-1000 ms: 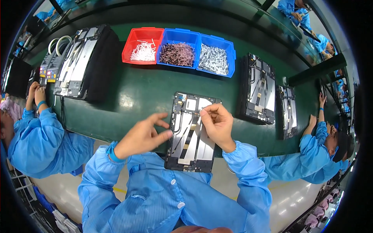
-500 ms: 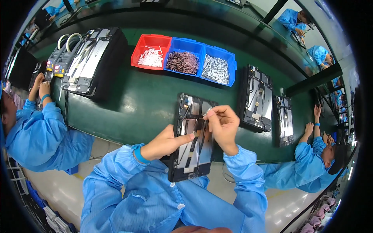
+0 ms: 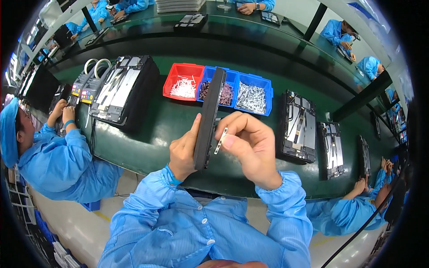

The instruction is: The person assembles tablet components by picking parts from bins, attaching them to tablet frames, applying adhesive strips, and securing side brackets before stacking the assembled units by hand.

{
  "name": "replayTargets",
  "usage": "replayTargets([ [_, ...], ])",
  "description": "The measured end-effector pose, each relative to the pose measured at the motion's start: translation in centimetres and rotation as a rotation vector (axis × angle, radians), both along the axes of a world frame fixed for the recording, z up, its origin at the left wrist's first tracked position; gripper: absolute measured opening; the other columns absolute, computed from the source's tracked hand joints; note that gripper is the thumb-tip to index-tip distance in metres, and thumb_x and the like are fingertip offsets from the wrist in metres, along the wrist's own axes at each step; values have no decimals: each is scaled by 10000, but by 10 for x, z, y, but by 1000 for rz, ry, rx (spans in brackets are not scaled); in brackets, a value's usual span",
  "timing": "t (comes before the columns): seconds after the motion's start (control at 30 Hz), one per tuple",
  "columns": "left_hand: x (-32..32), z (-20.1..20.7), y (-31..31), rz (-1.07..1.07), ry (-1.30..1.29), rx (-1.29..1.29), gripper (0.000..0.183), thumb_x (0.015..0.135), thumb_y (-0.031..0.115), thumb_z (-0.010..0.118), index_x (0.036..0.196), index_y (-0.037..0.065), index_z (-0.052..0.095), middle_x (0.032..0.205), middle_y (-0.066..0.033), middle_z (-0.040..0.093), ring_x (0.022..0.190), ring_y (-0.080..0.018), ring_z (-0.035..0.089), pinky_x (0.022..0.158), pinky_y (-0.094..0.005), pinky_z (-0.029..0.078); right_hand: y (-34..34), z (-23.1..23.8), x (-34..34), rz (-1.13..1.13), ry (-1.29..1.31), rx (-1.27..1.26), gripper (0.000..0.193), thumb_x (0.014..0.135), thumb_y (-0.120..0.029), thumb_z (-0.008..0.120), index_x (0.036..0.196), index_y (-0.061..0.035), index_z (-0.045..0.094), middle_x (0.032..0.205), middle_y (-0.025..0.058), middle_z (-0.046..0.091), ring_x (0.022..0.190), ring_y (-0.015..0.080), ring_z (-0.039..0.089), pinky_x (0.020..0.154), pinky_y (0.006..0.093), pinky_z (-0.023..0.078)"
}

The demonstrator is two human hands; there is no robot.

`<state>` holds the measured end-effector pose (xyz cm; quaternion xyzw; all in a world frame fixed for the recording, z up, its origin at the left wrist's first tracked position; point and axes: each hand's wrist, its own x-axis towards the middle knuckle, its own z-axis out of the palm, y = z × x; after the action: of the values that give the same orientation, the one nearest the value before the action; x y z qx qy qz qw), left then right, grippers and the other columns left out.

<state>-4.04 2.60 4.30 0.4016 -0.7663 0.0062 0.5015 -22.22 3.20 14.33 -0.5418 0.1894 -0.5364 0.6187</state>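
A black tablet-like device (image 3: 209, 118) stands nearly on edge in front of me, its dark side face toward the head view. My left hand (image 3: 182, 152) is closed round its lower left side, so the inner face is mostly hidden. Between the thumb and fingers of my right hand (image 3: 251, 149) is a small, narrow silvery strip (image 3: 220, 141) with dark slots. It is held beside the device's right side; whether they touch I cannot tell. Behind the device are a red bin (image 3: 171, 77) of white pieces, a blue bin (image 3: 236, 75) of brownish pieces and another blue bin (image 3: 270, 96) of silvery pieces.
A tall stack of opened devices (image 3: 120, 91) stands at left, by two boxes with pale rings (image 3: 91, 91). At right are another stack (image 3: 297, 127) and a single opened device (image 3: 331, 149). Co-workers sit on both sides; a left one's sleeve (image 3: 73, 143) is close to the table edge.
The device has turned from face-up to nearly on edge and risen away from my body. My right hand has drawn the strip off the device's face to its right side. The view has shifted up.
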Motion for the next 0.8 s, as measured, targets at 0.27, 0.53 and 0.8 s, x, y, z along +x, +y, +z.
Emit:
replayTargets([
  [0.27,-11,2,-1,50,125,9,206,754,7,710,954,26,669,761,-107,641,593,-275,665,525,-336,521,-3,-8,4,-49,34,-45,54,927,-1,657,922,23,609,1064,88,562,969,118,563,851,280,481],
  [0.53,-5,4,4,41,-14,50,633,849,64,747,1399,-127,498,1015,-177,737,798,-259,753,655,-322,590,-3,-8,2,-24,81,-50,55,921,5,661,924,22,609,1054,86,546,961,122,555,846,276,471],
  [0.8,-9,5,3,26,76,-11,241,696,3,723,924,17,646,797,-119,636,618,-296,658,521,-350,514,-3,-10,2,-5,83,-70,77,903,-6,678,906,16,604,1033,90,535,928,126,540,813,268,456],
])
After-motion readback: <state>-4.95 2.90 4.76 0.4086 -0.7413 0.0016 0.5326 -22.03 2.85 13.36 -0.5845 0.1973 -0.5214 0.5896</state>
